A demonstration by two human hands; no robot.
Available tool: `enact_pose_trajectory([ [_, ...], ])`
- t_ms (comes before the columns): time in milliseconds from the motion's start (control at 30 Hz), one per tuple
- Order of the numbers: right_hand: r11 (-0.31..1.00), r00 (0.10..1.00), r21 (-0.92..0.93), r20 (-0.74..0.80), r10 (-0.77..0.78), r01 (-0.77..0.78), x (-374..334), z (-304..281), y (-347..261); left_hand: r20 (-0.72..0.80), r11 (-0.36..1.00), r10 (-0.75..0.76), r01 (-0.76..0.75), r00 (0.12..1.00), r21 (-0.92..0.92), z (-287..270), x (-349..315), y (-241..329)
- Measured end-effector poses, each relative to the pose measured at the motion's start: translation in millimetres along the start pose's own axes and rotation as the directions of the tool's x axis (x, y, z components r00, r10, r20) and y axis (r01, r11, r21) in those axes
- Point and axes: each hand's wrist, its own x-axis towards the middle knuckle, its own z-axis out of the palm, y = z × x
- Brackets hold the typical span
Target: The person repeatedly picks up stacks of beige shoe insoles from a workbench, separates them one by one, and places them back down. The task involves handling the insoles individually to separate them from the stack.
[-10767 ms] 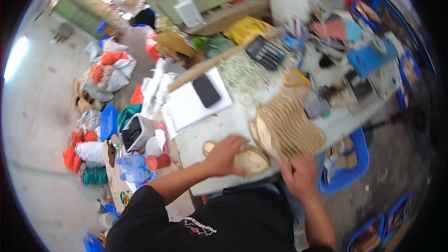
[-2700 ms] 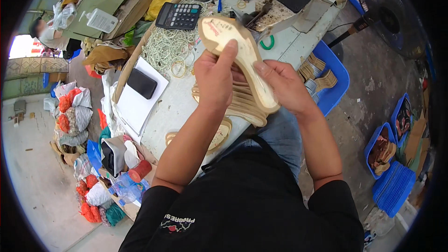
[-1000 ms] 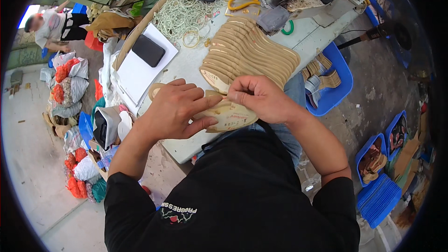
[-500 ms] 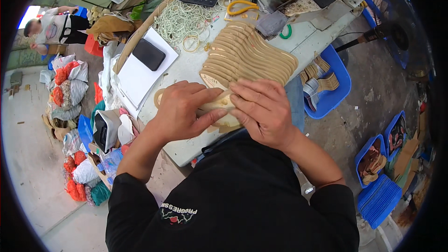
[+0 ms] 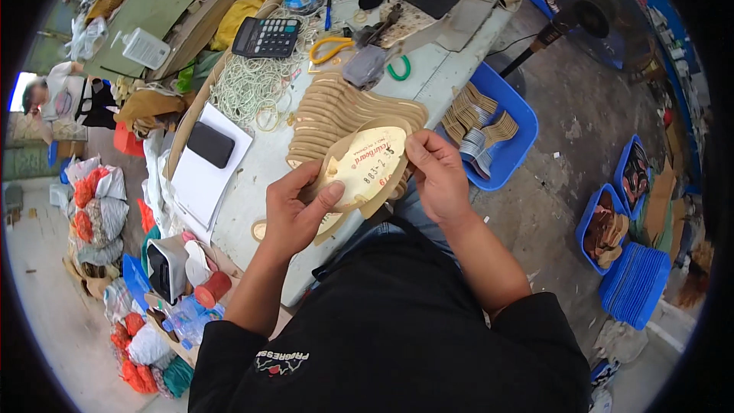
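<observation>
Head view: insole between left fingers and right fingers

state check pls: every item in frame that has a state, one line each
left hand: gripping the insole board, thumb on its face
right hand: pinching the board's far end
insole board: lifted off the table, printed side up
insole stack: fanned out, lying on the table
phone: screen dark, lying on white paper
calculator: keys up
blue bin: open, holds tan pieces
fan: spinning or not, cannot tell
</observation>
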Motion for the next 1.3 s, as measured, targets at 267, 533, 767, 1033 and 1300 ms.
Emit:
enact_pose_trajectory([
  [267, 0.903, 0.978, 0.403, -0.080, 0.194, -0.147, -7, 5, 2, 0.027, 0.999, 0.026, -0.025, 0.999, -0.047, 12, -4, -12],
  [533, 0.977, 0.974, -0.211, 0.216, 0.074, -0.028, -14, 29, -9, 0.470, 0.763, -0.191, 0.431, 0.862, -0.481, 15, 1, 12],
  [767, 0.790, 0.427, -0.553, -0.802, -0.418, -0.264, -167, -289, -96, 0.302, 0.883, -0.050, 0.184, 0.952, -0.433, 31, 2, -8],
  [1033, 0.829, -0.791, 0.356, -0.591, -0.157, -0.431, -780, -333, -79, 0.555, 0.945, -0.055, 0.222, 0.830, -0.239, 37, 3, -11],
  [1300, 0.907, -0.234, -0.188, -0.928, -0.289, -0.377, -695, -378, -117, 0.463, 0.794, -0.166, 0.397, 0.870, -0.461, 61, 10, 11],
])
